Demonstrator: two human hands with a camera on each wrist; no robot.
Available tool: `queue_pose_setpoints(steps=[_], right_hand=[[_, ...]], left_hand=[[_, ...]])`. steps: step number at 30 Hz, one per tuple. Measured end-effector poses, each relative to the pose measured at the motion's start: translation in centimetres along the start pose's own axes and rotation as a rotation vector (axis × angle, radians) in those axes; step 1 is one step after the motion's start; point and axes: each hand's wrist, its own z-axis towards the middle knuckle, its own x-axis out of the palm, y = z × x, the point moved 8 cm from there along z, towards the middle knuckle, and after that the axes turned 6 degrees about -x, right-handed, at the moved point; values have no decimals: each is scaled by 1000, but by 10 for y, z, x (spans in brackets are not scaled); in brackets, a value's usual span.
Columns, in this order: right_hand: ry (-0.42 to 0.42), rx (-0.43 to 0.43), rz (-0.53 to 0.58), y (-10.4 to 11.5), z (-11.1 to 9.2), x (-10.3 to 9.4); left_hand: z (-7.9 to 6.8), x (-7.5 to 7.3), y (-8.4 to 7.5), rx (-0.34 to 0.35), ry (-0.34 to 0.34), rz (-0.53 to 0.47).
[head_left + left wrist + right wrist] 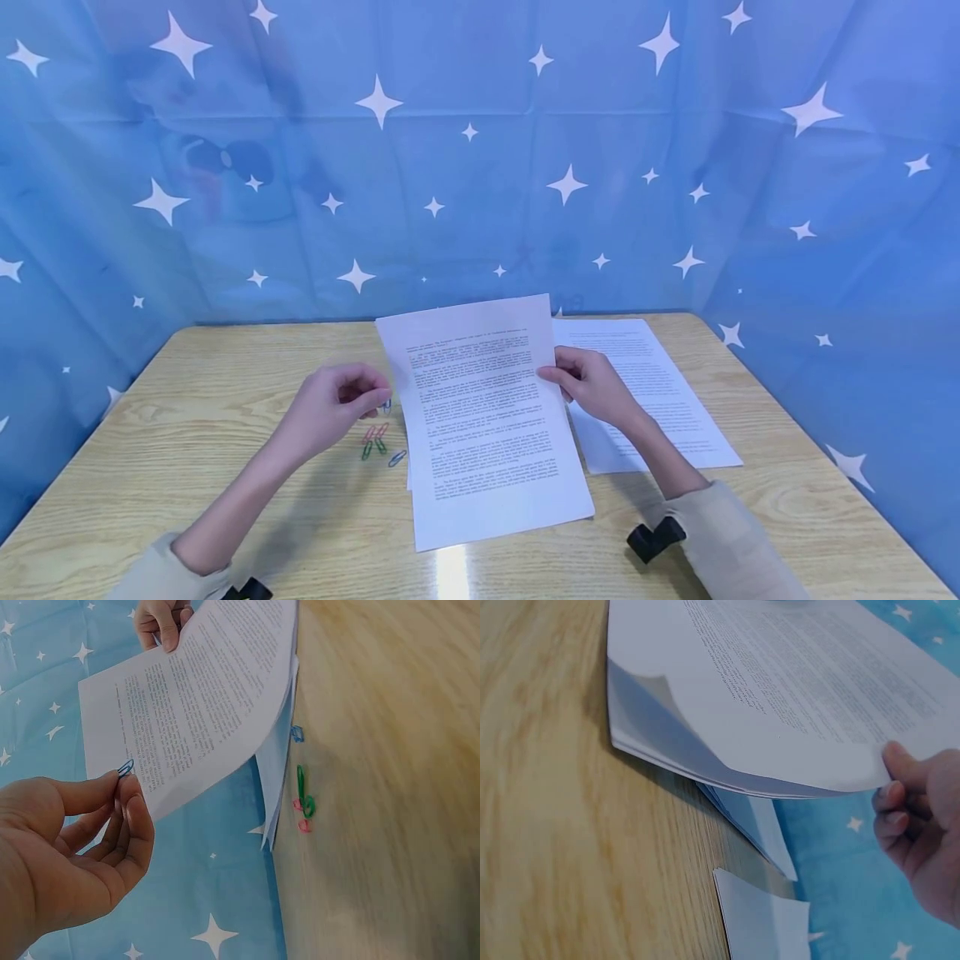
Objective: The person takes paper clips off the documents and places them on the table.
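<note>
My right hand (588, 383) pinches the right edge of several printed sheets (487, 433), thumb on the front and fingers behind. Their top is raised off the table and tilts toward me. Between thumb and forefinger my left hand (337, 408) pinches a blue paper clip (126, 768), close to the left edge of the sheets. In the left wrist view the clip's loop sticks out past the fingertips, over the printed page. Below the left hand, several loose paper clips (381, 446) in pink, green and blue lie on the table.
Another printed stack (637, 392) lies flat at the right, partly behind my right hand. More paper (746, 825) shows beneath the raised sheets. The wooden table (247, 375) ends at a blue curtain (465, 208) with white stars. A black strap piece (656, 537) sits at my right sleeve.
</note>
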Motion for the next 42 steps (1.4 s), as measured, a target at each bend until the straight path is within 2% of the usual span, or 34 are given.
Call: queue_pose_setpoints(steps=[7,13,22,30,42], right_hand=[[-4,-2,-1,0,0,-1],[-8,4,-12,1,-1,-2],[-4,8,-5,0,-1,-2],[3,29,3,-4,-1,0],[7,20,11,-2,0,1]], left_hand=[[-9,-1,13,-69,39,6],[-14,5,25,-130,67,19],[-17,15,35,-140,101,39],[-21,26,46,-153,158,49],[-21,32,58,-210,187,64]])
